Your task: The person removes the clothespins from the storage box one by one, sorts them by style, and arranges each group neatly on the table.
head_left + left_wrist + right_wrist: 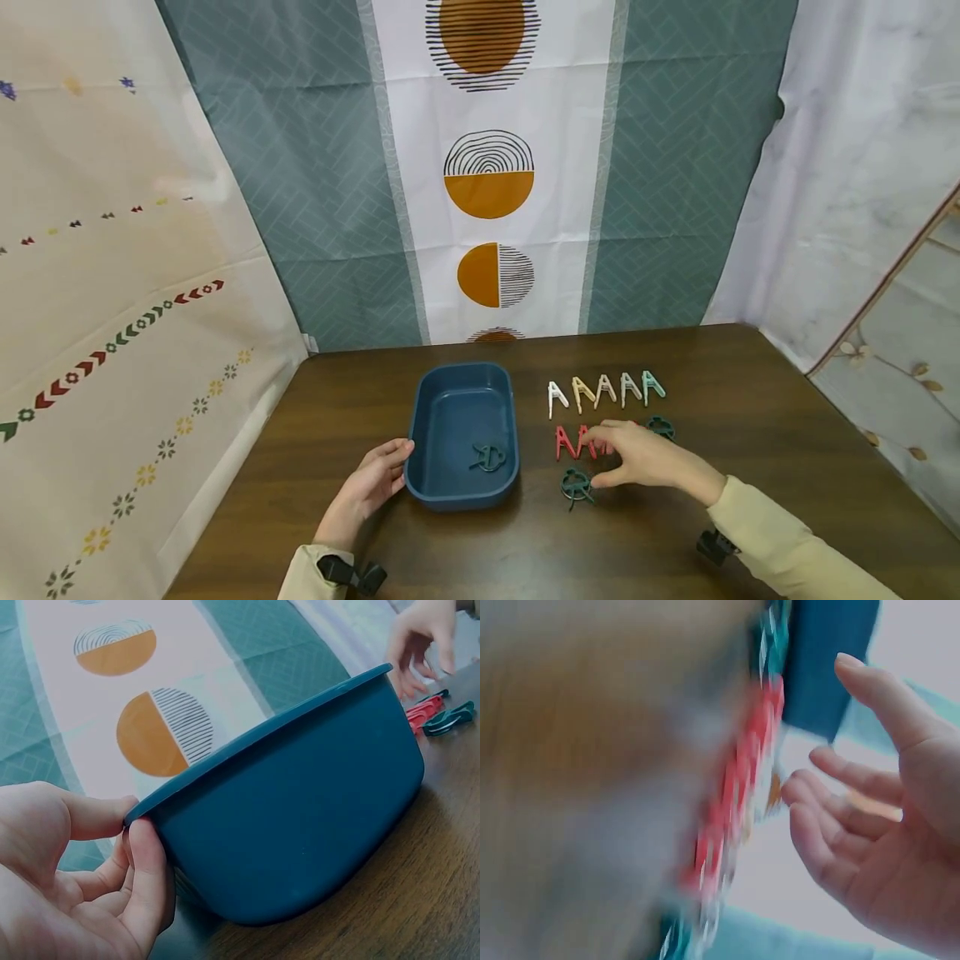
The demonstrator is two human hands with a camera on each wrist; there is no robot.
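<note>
Thumb and fingers of my left hand (378, 477) pinch the left rim of a blue plastic basin (292, 802). One dark green clip (490, 457) lies inside the basin. My right hand (637, 454) is over a row of red clothespins (565, 443), partly hiding them. In the right wrist view its fingers (855, 817) are spread and loosely bent, with nothing between them. A dark green clip (576, 485) lies on the table by the right thumb, and another dark green clip (661, 427) lies beyond the hand, at the right end of the red row.
Behind the red row, several white, cream, and teal clothespins (606, 390) lie in a line on the dark wooden table (360, 383). A patterned curtain (337, 208) hangs at the table's back edge. Light cloths hang at both sides.
</note>
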